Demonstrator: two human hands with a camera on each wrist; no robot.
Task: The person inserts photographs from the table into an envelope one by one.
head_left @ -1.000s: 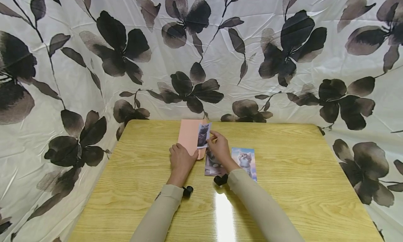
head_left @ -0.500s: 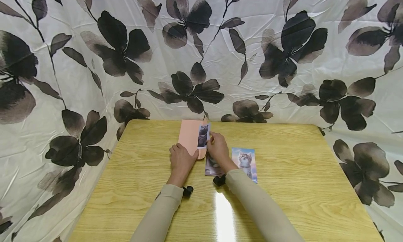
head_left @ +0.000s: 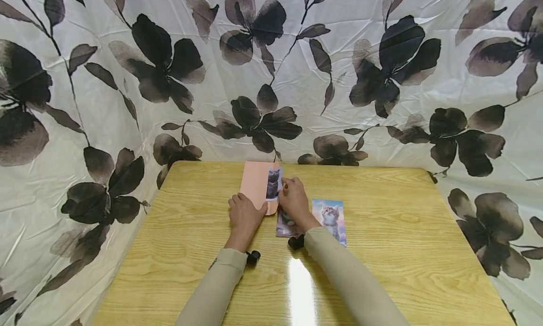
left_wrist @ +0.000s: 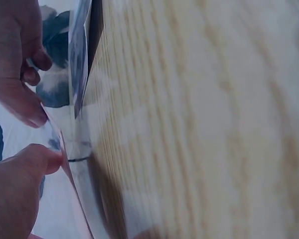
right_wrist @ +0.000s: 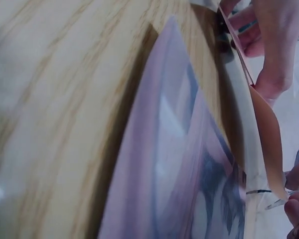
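Observation:
My left hand [head_left: 246, 217] holds the lower part of a pink envelope [head_left: 253, 177], thumb on top and fingers curled beneath in the right wrist view. The envelope's flap [right_wrist: 269, 142] points to the right and shows darker orange there. A card with a dark cat [head_left: 273, 183] overlaps the envelope's right side, at the flap. At that card's right edge, my right hand [head_left: 294, 201] pinches it between thumb and fingertips. Partly hidden under the right hand lies a second cat card [head_left: 287, 226], purplish in the right wrist view.
To the right of the right wrist lies a third card, with a light kitten on blue and pink [head_left: 330, 216], its lower corner close to the sleeve. All this is on a wood-grain table [head_left: 394, 250]. Behind stands a flowered white cloth [head_left: 322, 80].
My right hand and the dark-cat card have shifted slightly left over the envelope. The left hand and the other cards stay in place.

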